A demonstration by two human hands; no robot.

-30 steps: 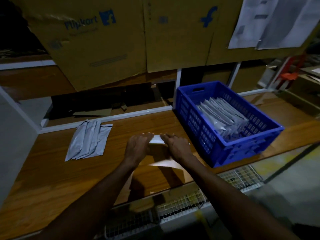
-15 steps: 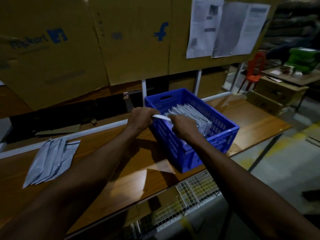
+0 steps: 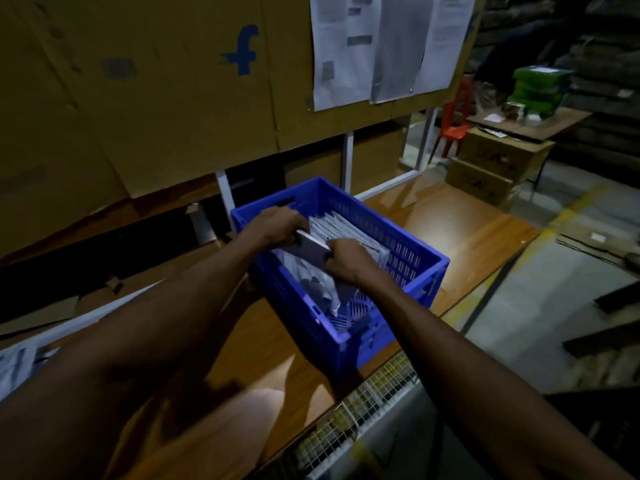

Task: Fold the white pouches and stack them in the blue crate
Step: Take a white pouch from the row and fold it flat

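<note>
On the wooden table [image 3: 460, 233], blue crate [image 3: 420, 261].

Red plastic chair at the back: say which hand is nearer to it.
Right. The right hand is over the blue crate on the red plastic chair's side; the left hand is farther away.

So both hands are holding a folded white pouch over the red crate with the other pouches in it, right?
Not quite: the crate is blue, not red, as the head view shows. The rest holds: the left hand and right hand hold a folded white pouch over it, with other pouches inside.
</note>
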